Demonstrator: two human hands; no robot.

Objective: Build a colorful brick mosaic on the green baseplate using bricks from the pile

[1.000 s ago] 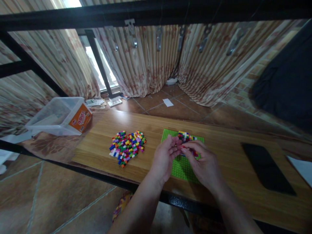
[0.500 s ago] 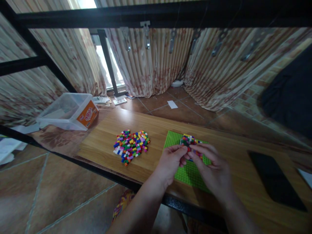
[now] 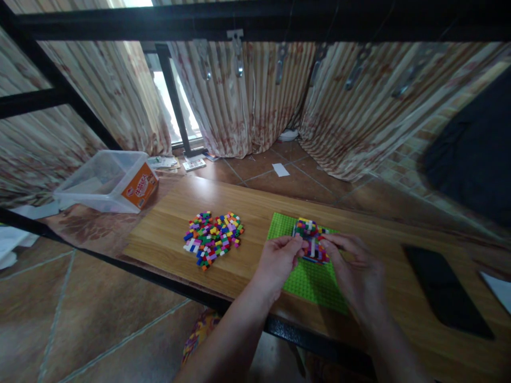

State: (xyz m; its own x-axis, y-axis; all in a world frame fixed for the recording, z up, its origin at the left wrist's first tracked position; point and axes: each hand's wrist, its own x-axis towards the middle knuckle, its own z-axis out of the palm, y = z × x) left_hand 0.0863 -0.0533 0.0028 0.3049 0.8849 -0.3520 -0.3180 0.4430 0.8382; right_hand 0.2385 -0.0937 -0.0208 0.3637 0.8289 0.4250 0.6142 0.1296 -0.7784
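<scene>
A green baseplate [image 3: 307, 287] lies on the wooden table, carrying a low block of many-coloured toy bricks [image 3: 313, 250]. My left hand [image 3: 279, 260] is at the left side of these bricks, thumb and forefinger pinched together; what they hold, if anything, is too small to make out. On the right side, my right hand [image 3: 357, 268] has its thumb and fingers closed near the bricks' edge, and its fingertips hide whatever is between them. Left of the plate, a loose pile of small bricks [image 3: 213, 236] in mixed colours is spread on the table.
A dark flat slab [image 3: 447, 290] lies on the table [image 3: 247, 213] at the right, near a white sheet [image 3: 497, 290]. At the left stands a clear plastic bin [image 3: 91, 183] with an orange label. A black metal bar [image 3: 255, 24] with hanging clips crosses overhead.
My hands have moved apart from where their fingertips met over the bricks. The right hand has shifted right, and more of the built bricks shows between them.
</scene>
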